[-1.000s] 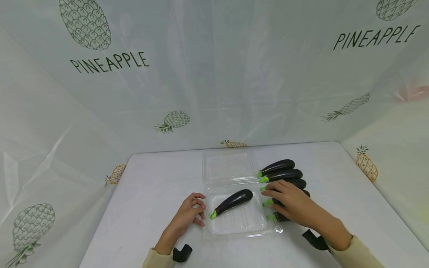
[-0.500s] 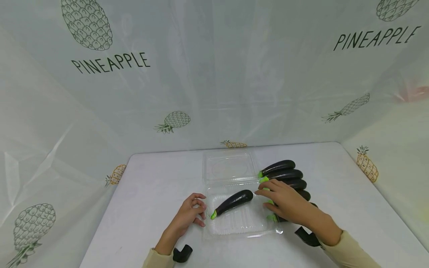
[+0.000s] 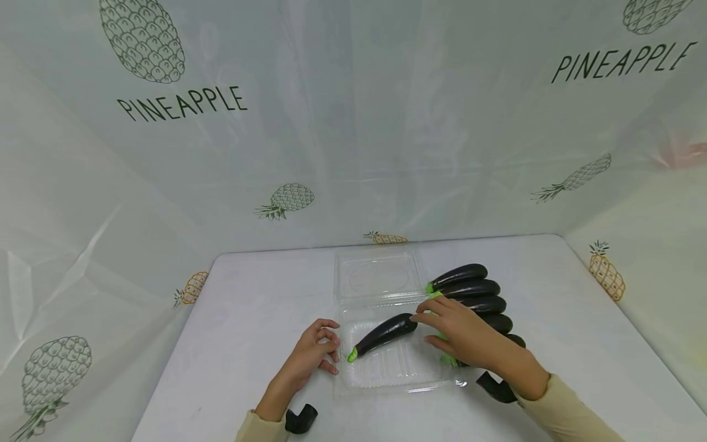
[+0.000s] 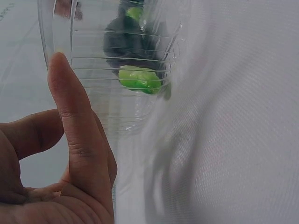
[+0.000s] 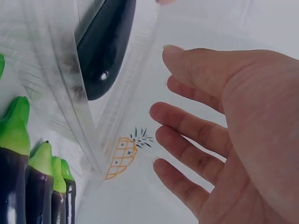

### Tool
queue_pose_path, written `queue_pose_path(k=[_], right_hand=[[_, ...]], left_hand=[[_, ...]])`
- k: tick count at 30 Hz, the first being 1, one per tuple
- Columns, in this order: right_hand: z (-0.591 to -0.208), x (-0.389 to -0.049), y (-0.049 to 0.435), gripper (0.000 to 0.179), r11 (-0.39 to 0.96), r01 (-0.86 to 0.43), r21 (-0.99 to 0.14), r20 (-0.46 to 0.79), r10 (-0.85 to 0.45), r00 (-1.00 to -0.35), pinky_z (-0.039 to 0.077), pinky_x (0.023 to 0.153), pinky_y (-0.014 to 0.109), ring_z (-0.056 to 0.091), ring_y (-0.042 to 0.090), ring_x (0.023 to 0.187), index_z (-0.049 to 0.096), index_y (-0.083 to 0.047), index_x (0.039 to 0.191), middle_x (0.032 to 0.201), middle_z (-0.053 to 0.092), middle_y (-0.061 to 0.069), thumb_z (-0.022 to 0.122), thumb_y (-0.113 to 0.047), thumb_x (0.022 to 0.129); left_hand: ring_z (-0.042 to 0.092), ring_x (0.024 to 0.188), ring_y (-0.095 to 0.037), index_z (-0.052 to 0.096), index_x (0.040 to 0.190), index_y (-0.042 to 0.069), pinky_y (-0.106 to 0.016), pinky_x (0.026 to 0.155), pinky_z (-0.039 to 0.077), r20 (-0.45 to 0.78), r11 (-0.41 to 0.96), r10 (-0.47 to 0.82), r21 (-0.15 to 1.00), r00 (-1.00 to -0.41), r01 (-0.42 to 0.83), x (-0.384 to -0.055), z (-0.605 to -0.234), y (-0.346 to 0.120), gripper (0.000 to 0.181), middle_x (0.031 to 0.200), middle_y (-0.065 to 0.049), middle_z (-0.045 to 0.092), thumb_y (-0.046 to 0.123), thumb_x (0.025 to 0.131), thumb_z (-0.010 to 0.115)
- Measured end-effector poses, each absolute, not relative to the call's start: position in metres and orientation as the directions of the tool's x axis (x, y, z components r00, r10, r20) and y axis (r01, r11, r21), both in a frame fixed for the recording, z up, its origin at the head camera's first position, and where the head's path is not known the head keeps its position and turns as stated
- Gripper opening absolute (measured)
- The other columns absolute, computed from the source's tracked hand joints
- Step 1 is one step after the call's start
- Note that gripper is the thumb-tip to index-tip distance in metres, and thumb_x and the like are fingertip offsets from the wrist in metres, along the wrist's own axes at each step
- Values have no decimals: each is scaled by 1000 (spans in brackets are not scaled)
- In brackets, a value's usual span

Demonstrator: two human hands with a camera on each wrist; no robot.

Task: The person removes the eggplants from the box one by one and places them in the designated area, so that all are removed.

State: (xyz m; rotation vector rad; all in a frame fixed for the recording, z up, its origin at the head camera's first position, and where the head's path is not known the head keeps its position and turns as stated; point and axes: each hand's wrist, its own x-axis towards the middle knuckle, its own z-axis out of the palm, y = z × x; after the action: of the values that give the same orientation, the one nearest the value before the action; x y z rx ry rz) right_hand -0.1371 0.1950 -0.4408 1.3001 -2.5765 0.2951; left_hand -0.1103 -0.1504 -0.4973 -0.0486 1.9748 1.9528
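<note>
A dark purple eggplant (image 3: 386,331) with a green stem lies slanted in a clear plastic clamshell container (image 3: 381,373), whose lid (image 3: 378,273) is folded back flat behind it. Beside the container's left edge is my left hand (image 3: 313,353), fingers loosely bent; in the left wrist view its fingertip (image 4: 60,65) is at the clear rim (image 4: 70,28). My right hand (image 3: 461,334) hovers over the container's right side, fingertips close to the eggplant's thick end. In the right wrist view its fingers (image 5: 191,123) are spread and relaxed, with nothing between them.
Several more eggplants (image 3: 477,288) lie in a row to the right of the container, partly hidden under the right hand and forearm. Black straps (image 3: 301,418) show at both wrists. A pineapple-print sheet (image 3: 353,123) hangs behind the white table (image 3: 254,294).
My right hand has moved left, from over the row of eggplants to over the container near the single eggplant. The left hand and the container stay where they were.
</note>
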Motion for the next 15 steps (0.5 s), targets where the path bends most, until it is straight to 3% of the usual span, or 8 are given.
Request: queue_pose_path(k=[15], right_hand=[[-437,-142,180,46,601,-794,-93,213,-767,-605,58,99,52,64,29,119,72,-9,129,127,67,8,88,-19,87]], left_hand=[[59,70,-15,44,139,-7,-29,52,59,-276,35,229,961,-934,-275,-110,-497,-151,40,97,-5,55,0,103,59]])
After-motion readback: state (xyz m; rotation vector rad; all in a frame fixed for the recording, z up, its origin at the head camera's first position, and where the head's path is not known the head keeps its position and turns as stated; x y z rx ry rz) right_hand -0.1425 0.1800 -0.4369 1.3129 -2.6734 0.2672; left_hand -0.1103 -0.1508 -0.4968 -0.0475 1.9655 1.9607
